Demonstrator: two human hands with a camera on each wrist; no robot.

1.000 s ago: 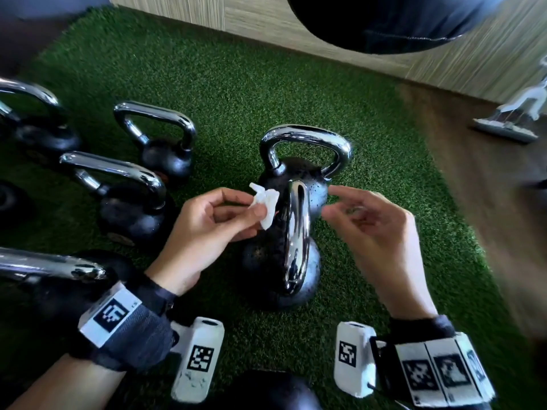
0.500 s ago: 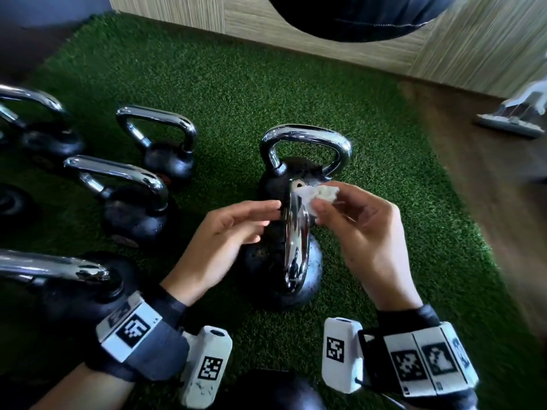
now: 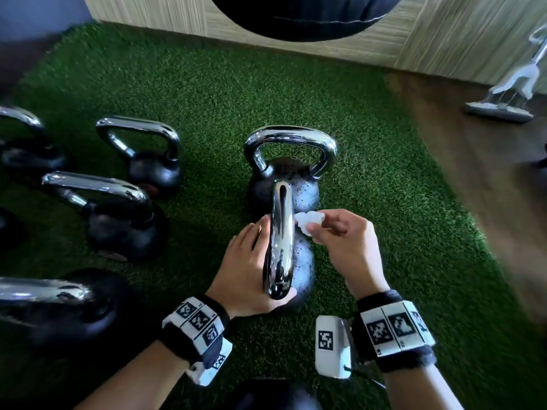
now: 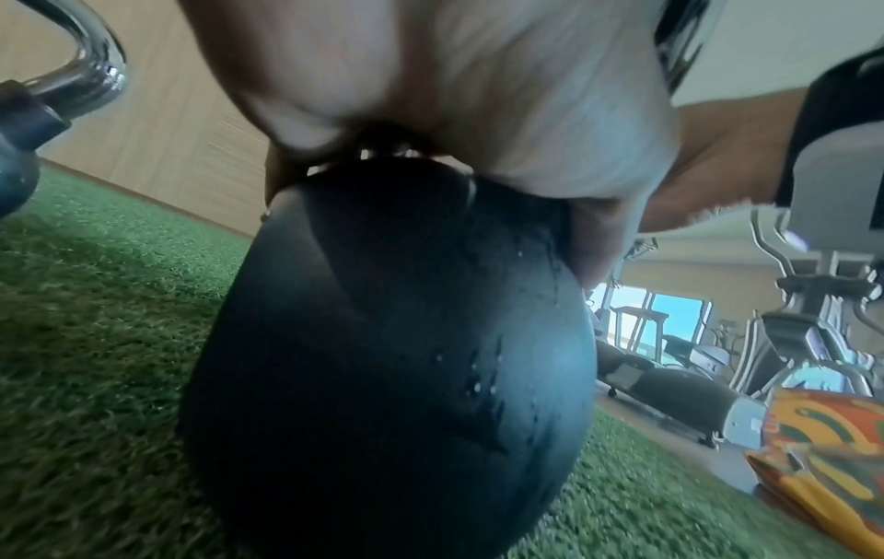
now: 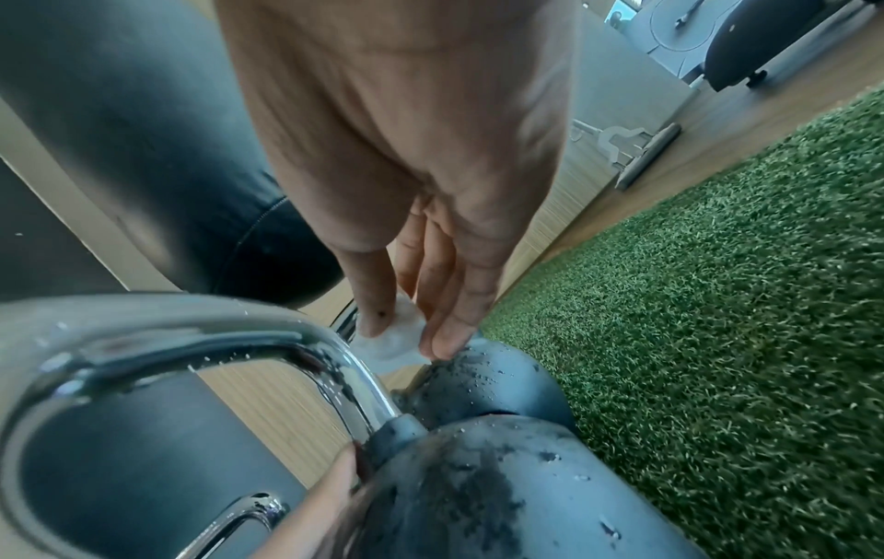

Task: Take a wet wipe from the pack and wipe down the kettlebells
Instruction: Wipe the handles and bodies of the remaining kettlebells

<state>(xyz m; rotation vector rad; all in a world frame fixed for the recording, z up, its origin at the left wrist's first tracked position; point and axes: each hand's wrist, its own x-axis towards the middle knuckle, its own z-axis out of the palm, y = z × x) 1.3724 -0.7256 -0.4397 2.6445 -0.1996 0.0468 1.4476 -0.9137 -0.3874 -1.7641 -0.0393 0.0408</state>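
Note:
Two black kettlebells with chrome handles stand one behind the other on green turf. The near kettlebell (image 3: 305,261) shows its handle (image 3: 279,241) end-on; the far kettlebell (image 3: 284,184) stands just behind it. My left hand (image 3: 248,261) rests on the left side of the near one's body, fingers fairly straight, thumb by the handle's near end. My right hand (image 3: 334,241) pinches a crumpled white wipe (image 3: 307,221) against the right of that handle. In the right wrist view the wipe (image 5: 392,340) sits between thumb and fingertips above the droplet-speckled far kettlebell (image 5: 492,382). The left wrist view shows my palm (image 4: 430,94) over the dark body (image 4: 382,378).
Several more kettlebells (image 3: 118,220) stand in rows at the left, and one is at the bottom edge (image 3: 275,395). A black punch bag (image 3: 299,16) hangs overhead. Wooden floor (image 3: 473,173) and a machine base (image 3: 500,110) lie right of the turf. An orange-green patterned packet (image 4: 822,454) lies nearby.
The wipe passed from my left hand to my right. My left hand then dropped onto the near kettlebell's body, and my right hand brought the wipe to the handle's right side.

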